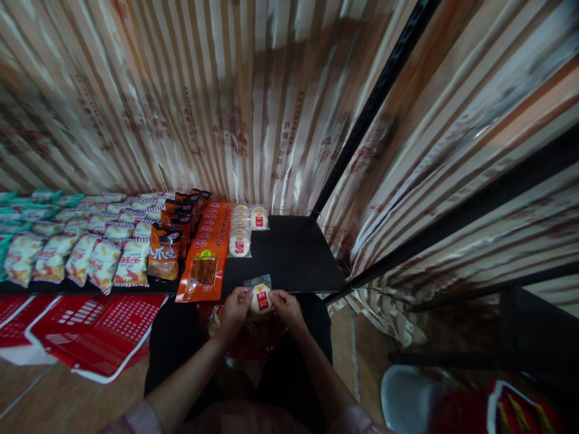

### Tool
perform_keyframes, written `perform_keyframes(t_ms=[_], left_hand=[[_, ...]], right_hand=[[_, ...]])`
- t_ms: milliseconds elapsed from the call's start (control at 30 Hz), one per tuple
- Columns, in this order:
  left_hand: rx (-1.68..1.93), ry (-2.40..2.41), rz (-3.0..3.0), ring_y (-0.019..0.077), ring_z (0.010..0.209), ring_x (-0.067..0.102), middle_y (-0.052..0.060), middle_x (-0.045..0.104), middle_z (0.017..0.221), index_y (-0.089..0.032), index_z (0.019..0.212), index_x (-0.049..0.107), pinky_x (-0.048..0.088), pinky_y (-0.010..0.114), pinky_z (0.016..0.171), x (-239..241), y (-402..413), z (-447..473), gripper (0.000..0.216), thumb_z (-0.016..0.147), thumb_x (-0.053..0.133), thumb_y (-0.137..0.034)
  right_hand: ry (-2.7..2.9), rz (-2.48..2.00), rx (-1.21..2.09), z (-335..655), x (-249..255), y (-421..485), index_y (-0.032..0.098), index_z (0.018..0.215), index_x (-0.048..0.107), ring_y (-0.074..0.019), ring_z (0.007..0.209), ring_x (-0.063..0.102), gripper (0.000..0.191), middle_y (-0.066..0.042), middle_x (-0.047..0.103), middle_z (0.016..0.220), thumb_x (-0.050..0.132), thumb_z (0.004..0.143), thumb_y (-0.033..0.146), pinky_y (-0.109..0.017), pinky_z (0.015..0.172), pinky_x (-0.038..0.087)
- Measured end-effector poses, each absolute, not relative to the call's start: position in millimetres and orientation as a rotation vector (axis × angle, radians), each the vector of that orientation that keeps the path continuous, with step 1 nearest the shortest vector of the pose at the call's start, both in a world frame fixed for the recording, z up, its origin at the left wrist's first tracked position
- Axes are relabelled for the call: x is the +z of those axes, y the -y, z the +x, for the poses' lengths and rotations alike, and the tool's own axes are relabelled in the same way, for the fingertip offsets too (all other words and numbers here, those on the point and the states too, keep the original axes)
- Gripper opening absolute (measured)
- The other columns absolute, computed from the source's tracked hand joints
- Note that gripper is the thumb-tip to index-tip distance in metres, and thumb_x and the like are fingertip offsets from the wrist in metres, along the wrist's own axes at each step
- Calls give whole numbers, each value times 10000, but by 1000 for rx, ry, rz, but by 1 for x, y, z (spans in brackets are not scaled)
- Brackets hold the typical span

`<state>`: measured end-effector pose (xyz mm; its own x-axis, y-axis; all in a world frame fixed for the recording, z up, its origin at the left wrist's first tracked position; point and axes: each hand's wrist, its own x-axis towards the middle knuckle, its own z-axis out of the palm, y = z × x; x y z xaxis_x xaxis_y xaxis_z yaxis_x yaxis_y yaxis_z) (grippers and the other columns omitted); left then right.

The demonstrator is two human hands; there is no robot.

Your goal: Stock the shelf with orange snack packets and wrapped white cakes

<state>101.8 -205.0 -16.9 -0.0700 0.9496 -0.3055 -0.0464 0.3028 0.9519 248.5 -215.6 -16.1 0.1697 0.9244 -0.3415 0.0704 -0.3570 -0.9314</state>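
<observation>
My left hand (235,310) and my right hand (286,308) both pinch a small clear packet holding a round white cake with a red label (261,296), just at the front edge of a black shelf (289,253). The left fingers grip its left edge, the right fingers its right edge. On the shelf behind it lie rows of the same round cakes (242,232), beside a column of orange flat snack packs (207,259). Below my hands, a red bag with more packets (246,343) rests on my lap, partly hidden.
Further left the shelf holds orange snack bags (165,253), white-and-red snack bags (81,259) and green packets (27,205). Red woven bags (90,331) lie on the floor at left. Striped curtains hang behind. A black rack frame (375,96) rises at right, with a grey stool (407,398) below.
</observation>
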Motion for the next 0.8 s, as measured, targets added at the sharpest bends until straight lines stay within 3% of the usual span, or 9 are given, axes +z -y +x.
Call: perform_keyframes(t_ms=[300, 800], left_hand=[[1021, -1415, 1021, 85, 533, 522, -29, 567, 600, -149, 786, 550, 410, 181, 509, -4, 187, 104, 199, 661, 554, -304], [964, -1531, 1183, 89, 605, 555, -13, 610, 656, -145, 822, 589, 423, 181, 583, 9, 171, 114, 155, 689, 509, -148]], right_hand=[[992, -1608, 1268, 254, 14, 209, 147, 719, 588, -81, 408, 458, 355, 46, 527, 476, 586, 621, 489, -201, 421, 374], [994, -1630, 1230, 271, 2, 186, 162, 756, 584, -106, 455, 540, 336, 28, 585, 526, 573, 659, 483, -221, 486, 437]])
